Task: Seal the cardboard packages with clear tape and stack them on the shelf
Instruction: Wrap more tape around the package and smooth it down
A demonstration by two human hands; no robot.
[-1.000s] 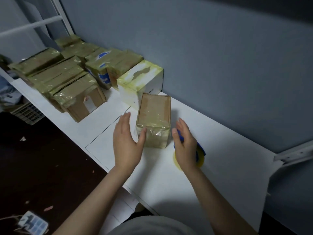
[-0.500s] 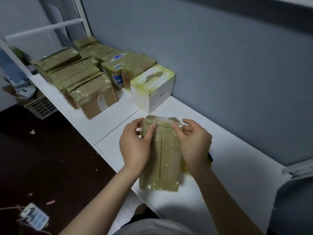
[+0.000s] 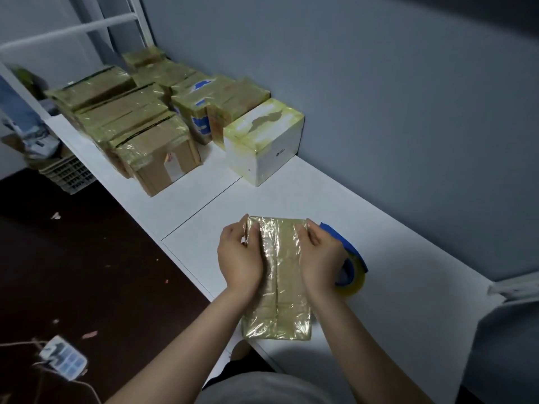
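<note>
Your left hand point(image 3: 239, 258) and right hand point(image 3: 319, 258) clasp the taped package point(image 3: 277, 287) by its long sides, fingers curled over its top. It sits on your side of the white box point(image 3: 264, 141), well apart, with its near corner at the shelf's point(image 3: 408, 272) front edge. Bare shelf lies between them.

- A tape-wrapped cardboard package point(image 3: 280, 301) lies on the white tabletop point(image 3: 408, 301).
- The left hand point(image 3: 237, 260) and right hand point(image 3: 319, 259) grip its far end, thumbs on top.
- A tape roll point(image 3: 354, 277) sits just beside the right hand.
- Taped packages point(image 3: 131, 121) and a white box point(image 3: 262, 144) stand along the wall.
</note>
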